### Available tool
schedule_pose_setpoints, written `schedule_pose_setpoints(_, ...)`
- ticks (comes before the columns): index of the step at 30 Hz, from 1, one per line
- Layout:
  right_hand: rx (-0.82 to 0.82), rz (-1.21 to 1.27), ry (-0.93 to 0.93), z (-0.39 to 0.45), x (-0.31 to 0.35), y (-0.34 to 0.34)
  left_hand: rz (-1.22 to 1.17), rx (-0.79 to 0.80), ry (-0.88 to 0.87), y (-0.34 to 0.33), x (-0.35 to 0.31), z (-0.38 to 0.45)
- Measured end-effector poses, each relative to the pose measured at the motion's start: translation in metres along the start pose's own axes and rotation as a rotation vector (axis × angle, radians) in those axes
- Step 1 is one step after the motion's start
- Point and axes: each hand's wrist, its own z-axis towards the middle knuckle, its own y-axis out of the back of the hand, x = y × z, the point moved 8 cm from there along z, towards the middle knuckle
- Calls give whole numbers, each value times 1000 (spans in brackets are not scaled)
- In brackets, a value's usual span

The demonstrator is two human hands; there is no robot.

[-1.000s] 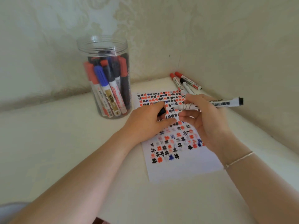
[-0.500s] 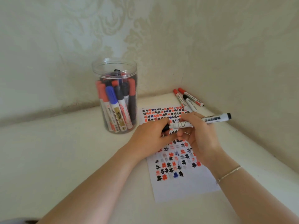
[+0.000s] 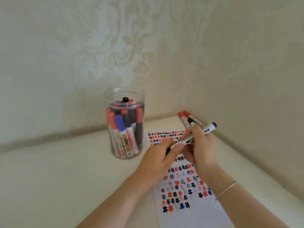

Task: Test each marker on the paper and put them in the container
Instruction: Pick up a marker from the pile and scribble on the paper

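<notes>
A white-barrelled marker (image 3: 191,139) was held over the paper (image 3: 185,191) by both hands, well above the sheet's middle and tilted, its black end cap pointing up toward the table's far right corner. The left hand (image 3: 158,160) was closed in a grip round the lower, near end of the marker, where a black cap or tip was largely hidden by the fingers — which of the two it was could not be told. The right hand (image 3: 201,148) was curled round the middle of the barrel, the printed label showing between the fingers. A thin bracelet (image 3: 226,190) was worn on the right wrist. The paper lay flat on the pale table (image 3: 65,178), near its right edge, and was covered with rows of small black, red and blue test marks. To the left of the paper, near the table's back edge, a clear round container (image 3: 124,124) stood upright, open at the top and filled with markers with red, blue and black caps. In the far right corner of the table, against the patterned wall (image 3: 148,46), three loose markers (image 3: 189,120) lay side by side — two red-capped and one black-capped — just behind the right hand and apart from the container.
</notes>
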Motion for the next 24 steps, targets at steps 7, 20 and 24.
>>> schedule_pose_setpoints(7,-49,49,25,-8,2,-22,16,-81,46,17,-2,-3)
schedule_pose_setpoints(20,291,516,-169,0,43,-96,-108,-720,-181,129,-73,5)
schedule_pose_setpoints(24,314,28,44,-8,85,-130,86,-912,-282,184,-91,13)
